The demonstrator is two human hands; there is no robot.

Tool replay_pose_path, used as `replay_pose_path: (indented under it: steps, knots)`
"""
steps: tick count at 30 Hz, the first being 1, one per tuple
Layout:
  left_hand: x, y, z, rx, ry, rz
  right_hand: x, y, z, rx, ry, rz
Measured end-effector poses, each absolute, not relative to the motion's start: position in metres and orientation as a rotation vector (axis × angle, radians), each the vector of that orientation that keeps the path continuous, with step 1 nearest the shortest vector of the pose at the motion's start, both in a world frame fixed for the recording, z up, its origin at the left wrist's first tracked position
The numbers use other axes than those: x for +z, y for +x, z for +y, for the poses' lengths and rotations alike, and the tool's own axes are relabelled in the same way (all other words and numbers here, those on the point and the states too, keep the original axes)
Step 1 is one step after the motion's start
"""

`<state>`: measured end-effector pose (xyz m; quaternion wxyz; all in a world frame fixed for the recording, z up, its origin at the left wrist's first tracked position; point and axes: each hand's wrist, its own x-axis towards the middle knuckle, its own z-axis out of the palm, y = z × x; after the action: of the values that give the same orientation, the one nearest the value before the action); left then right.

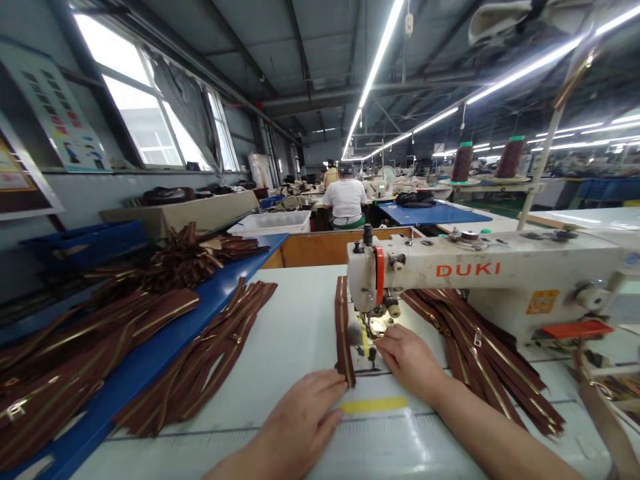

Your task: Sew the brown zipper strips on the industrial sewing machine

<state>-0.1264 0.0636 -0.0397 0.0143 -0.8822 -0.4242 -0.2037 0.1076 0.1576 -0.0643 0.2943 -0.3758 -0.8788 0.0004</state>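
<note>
A brown zipper (343,327) with a gold chain lies lengthwise on the sewing table, left of the sewing machine's (373,273) needle area. My left hand (307,417) is at its near end, with bent fingertips pressed on the tape and the thumb lower down. Beside the presser foot (369,321), my right hand (407,360) has its fingers closed together at the lit needle plate. Whatever is between those fingertips is hidden. Behind the right hand, a pile of brown zippers (480,353) with metal sliders lies under the machine arm.
More zippers (205,363) lie to the left, partly on a blue board (113,440) with further bundles (185,263). Yellow tape (375,404) marks the table front. Brown thread cones (511,157) stand at the back right. A person (345,200) in white sits ahead.
</note>
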Motion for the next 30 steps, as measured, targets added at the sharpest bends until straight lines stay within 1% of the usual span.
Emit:
replay_pose_path:
  steps: [2, 6, 9, 12, 17, 21, 23, 25, 27, 30]
  knots:
    - [-0.032, -0.123, 0.078, -0.618, -2.725, -1.326, -0.061, 0.105, 0.156, -0.036, -1.023, -2.353]
    - [-0.016, -0.112, 0.121, -0.324, -2.716, -1.233, -0.052, 0.101, 0.144, -0.133, -1.084, -2.433]
    - [-0.007, -0.106, 0.141, -0.239, -2.759, -1.124, -0.05, 0.106, 0.123, -0.118, -1.041, -2.5]
    - [-0.004, -0.104, 0.146, -0.18, -2.795, -1.094, -0.054, 0.118, 0.102, 0.053, -1.055, -2.408]
    - [-0.004, -0.105, 0.143, -0.126, -2.791, -1.218, -0.059, 0.132, 0.093, 0.454, -1.228, -1.961]
    - [-0.006, -0.104, 0.134, -0.136, -2.764, -1.355, -0.061, 0.13, 0.095, 0.545, -1.212, -1.889]
    - [-0.006, -0.099, 0.125, -0.173, -2.773, -1.424, -0.059, 0.126, 0.092, 0.582, -1.186, -1.866]
    - [-0.005, -0.091, 0.111, -0.304, -2.844, -1.497, -0.055, 0.12, 0.087, 0.659, -1.134, -1.806]
    - [-0.003, -0.081, 0.097, -0.533, -2.947, -1.549, -0.048, 0.113, 0.082, 0.79, -1.054, -1.731]
    - [0.002, -0.067, 0.08, -0.873, -3.011, -1.632, -0.035, 0.101, 0.076, 1.083, -0.944, -1.63]
